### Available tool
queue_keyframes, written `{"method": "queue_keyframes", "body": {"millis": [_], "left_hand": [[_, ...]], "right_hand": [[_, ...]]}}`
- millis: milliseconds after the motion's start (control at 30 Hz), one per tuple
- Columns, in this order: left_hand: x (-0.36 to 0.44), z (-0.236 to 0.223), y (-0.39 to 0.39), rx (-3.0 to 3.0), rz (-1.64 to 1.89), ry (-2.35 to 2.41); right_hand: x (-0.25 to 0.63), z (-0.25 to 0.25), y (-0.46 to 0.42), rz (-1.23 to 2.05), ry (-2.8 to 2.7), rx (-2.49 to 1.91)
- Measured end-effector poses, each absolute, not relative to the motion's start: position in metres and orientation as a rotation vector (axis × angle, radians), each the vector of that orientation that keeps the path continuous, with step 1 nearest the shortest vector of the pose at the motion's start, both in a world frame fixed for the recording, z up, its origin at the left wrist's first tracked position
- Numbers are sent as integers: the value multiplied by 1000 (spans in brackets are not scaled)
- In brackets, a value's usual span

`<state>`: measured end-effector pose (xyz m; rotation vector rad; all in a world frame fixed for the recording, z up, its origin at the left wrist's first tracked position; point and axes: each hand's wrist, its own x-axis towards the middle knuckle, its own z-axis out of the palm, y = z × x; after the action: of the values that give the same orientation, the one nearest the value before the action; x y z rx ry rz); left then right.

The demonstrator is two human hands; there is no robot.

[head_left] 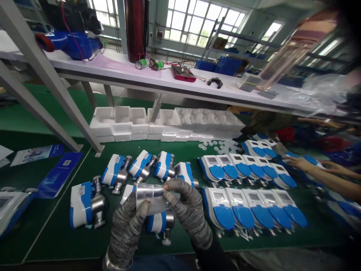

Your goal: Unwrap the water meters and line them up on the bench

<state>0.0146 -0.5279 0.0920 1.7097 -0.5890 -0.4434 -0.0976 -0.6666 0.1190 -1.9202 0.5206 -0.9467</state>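
Both my hands wear grey knitted gloves and meet over the green table. Between them is a small sheet of printed labels (153, 201), whitish and partly see-through. My left hand (128, 220) pinches its left side, thumb in front. At its upper right corner, my right hand (186, 207) grips with thumb and fingertips. Beneath the sheet, a blue-and-white meter (157, 223) with a metal pipe body lies partly covered. More such meters lie on their sides around my hands, including one meter (81, 205) on the left and another meter (113, 170) behind.
Rows of meters (245, 209) with blue lids stand to the right. White foam boxes (121, 128) line the back, near scattered clear discs (222, 146). Blue leaflets (58, 175) lie left. A shelf (118, 81) on grey posts crosses overhead. Another person's arms (313, 167) reach in from the right.
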Motion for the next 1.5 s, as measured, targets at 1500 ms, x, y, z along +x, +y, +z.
{"method": "queue_keyframes", "body": {"millis": [1500], "left_hand": [[7,57,-547,1956,-421,-49]], "right_hand": [[19,-39,-947,467,553,-2205]]}}
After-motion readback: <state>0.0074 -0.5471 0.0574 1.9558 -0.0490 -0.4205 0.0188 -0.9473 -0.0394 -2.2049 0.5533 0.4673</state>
